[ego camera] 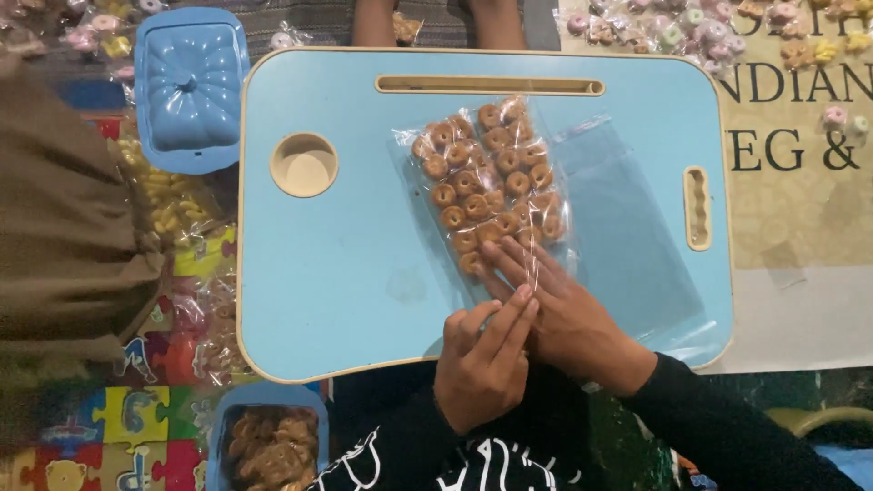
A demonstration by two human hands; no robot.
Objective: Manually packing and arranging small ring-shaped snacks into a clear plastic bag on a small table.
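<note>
Both hands' grip is flat: left hand (480, 368) and right hand (556, 309) press the open end of the clear bag of ring biscuits (489, 186), mid-frame on the blue tabletop (336, 273), likely sealing; next needs firm, even pressure.

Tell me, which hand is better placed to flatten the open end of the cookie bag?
Probably the right hand: its fingers already lie flat on the cookie bag near its open end. The left hand rests lower, only touching the right hand's side.
</note>
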